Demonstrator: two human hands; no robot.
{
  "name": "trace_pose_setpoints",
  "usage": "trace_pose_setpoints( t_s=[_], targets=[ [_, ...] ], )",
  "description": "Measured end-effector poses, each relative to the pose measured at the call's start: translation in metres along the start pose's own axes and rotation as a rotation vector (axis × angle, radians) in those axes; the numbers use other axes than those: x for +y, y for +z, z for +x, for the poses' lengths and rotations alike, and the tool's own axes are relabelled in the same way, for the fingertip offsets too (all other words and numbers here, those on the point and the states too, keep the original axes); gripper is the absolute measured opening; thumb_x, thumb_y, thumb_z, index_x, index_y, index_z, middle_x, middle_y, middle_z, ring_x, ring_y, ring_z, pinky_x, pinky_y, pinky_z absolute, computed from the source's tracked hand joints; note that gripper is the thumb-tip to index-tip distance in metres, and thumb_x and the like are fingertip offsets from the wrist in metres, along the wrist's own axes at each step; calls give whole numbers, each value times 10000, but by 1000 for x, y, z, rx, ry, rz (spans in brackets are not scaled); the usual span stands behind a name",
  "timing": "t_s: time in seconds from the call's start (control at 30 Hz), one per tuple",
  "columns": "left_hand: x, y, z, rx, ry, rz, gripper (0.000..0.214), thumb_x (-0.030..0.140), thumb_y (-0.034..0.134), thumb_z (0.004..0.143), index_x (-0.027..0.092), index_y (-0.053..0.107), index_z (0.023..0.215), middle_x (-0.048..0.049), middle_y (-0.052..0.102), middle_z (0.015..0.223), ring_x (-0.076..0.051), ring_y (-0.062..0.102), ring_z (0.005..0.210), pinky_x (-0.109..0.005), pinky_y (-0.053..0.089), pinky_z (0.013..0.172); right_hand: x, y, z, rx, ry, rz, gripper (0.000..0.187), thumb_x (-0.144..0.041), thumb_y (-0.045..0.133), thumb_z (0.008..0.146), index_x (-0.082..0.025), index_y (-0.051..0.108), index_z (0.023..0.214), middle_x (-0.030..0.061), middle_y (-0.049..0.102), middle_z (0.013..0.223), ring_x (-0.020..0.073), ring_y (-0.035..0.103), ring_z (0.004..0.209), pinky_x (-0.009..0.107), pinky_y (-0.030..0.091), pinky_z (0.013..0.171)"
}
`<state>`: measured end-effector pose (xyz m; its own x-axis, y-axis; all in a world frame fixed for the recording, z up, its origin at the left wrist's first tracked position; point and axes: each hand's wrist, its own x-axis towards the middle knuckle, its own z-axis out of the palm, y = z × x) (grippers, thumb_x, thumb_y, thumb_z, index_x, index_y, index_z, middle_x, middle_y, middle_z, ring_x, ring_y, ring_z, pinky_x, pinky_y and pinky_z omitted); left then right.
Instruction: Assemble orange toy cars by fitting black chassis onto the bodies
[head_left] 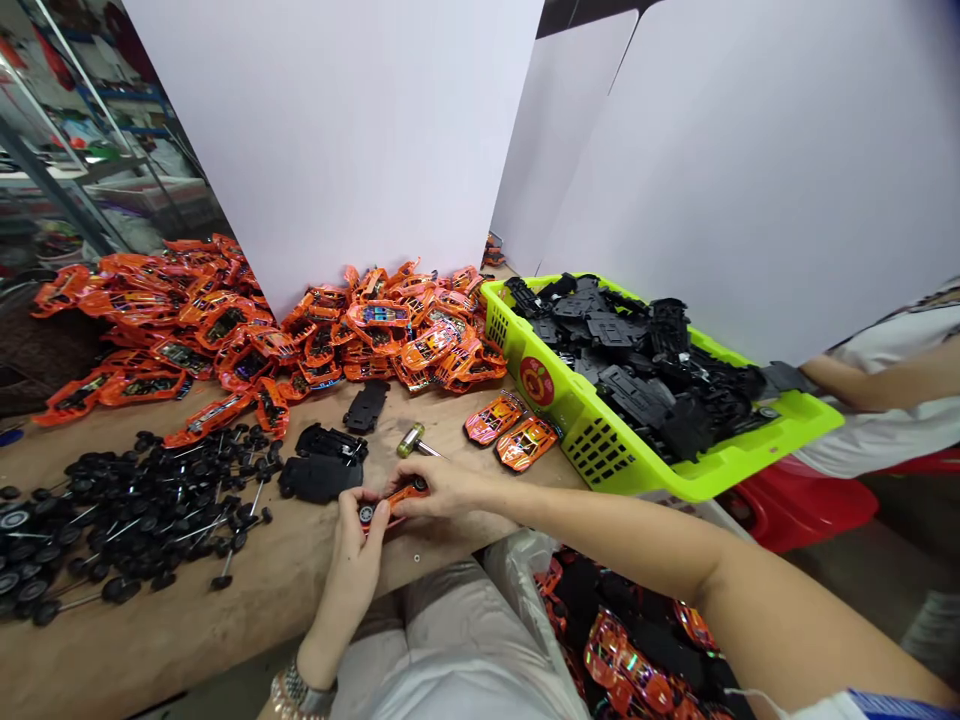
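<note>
Between both hands, near the table's front edge, is an orange toy car (397, 499) with black wheels showing. My left hand (358, 528) closes on the end with a grey-hubbed wheel, thumb along its side. My right hand (430, 487) grips the other end, close to a second wheel; its fingers partly cover the car. Just beyond them lie black car bases (321, 479) and a small hammer (417, 441) with a yellowish head. Two orange toy cars (525, 443) rest side by side to the right of the hammer.
Orange car shells (379, 335) are heaped along the back. Axles with black wheels (142, 515) spread over the left. A lime-green basket (600, 430) of black bases stands right. Below the edge, a lined box (529, 565) contains orange cars. Another person's arm (885, 375) reaches in beside the basket.
</note>
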<state>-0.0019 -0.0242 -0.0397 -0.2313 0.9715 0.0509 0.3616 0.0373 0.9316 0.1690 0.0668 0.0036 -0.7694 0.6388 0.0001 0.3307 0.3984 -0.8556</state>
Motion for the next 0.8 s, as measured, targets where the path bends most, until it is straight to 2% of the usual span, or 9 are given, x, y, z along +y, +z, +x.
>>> trace_pose_setpoints(
  t_s=[0.07, 0.13, 0.23, 0.33, 0.47, 0.57, 0.7, 0.8],
  targets=[
    [-2, -4, 2, -61, -41, -47, 282, 483, 509, 881, 226, 509, 996, -45, 608, 976, -221, 624, 904, -384, 522, 814, 5, 7, 0, 13, 33, 96, 256, -295, 716, 824, -158, 699, 1040, 33, 735, 984, 160, 666, 876, 235, 507, 778],
    [-4, -6, 5, -71, -70, -70, 279, 475, 513, 873, 229, 500, 1003, -37, 603, 982, -215, 620, 917, -380, 511, 838, 6, 10, 1, 21, 78, 123, 208, -272, 701, 830, -173, 717, 1012, 21, 739, 978, 164, 667, 894, 246, 499, 812],
    [-5, -5, 8, -27, -76, -69, 281, 474, 540, 840, 231, 498, 975, -27, 589, 955, -211, 607, 910, -367, 494, 839, 4, 10, 7, 53, 167, 145, 177, -243, 705, 808, -186, 742, 971, 5, 745, 931, 163, 667, 867, 246, 490, 793],
    [-4, -1, 11, 20, -62, -51, 273, 469, 561, 821, 233, 508, 948, -17, 579, 925, -202, 595, 879, -345, 484, 807, 2, 11, 16, 64, 270, 198, 160, -199, 749, 740, -180, 750, 899, -14, 731, 822, 150, 656, 773, 221, 478, 696],
    [-5, 3, 10, 31, -83, -124, 294, 479, 577, 822, 229, 497, 955, -11, 567, 899, -187, 600, 837, -326, 500, 761, -2, 14, 21, 56, 299, 244, 121, -158, 732, 743, -157, 733, 865, -16, 713, 779, 132, 641, 709, 209, 476, 656],
    [-5, 4, 7, 12, -89, -193, 308, 490, 582, 836, 227, 486, 965, -8, 573, 887, -176, 616, 811, -318, 521, 754, -3, 14, 12, 95, 227, 237, 128, -174, 708, 788, -153, 718, 914, 3, 717, 850, 139, 643, 766, 225, 483, 714],
    [-1, 2, 4, -30, -42, -170, 280, 481, 551, 878, 224, 518, 985, -22, 609, 917, -175, 636, 823, -308, 528, 755, 2, 11, -6, 165, -38, 161, 325, -283, 748, 803, -166, 675, 1098, 44, 700, 1015, 173, 635, 896, 256, 480, 790],
    [3, -1, 3, -35, 14, -110, 266, 474, 533, 897, 221, 550, 977, -27, 630, 909, -178, 637, 816, -303, 521, 745, 9, 13, -12, 229, -57, 104, 299, -302, 783, 782, -167, 702, 1036, 38, 690, 950, 174, 616, 864, 251, 461, 756]
  ],
)
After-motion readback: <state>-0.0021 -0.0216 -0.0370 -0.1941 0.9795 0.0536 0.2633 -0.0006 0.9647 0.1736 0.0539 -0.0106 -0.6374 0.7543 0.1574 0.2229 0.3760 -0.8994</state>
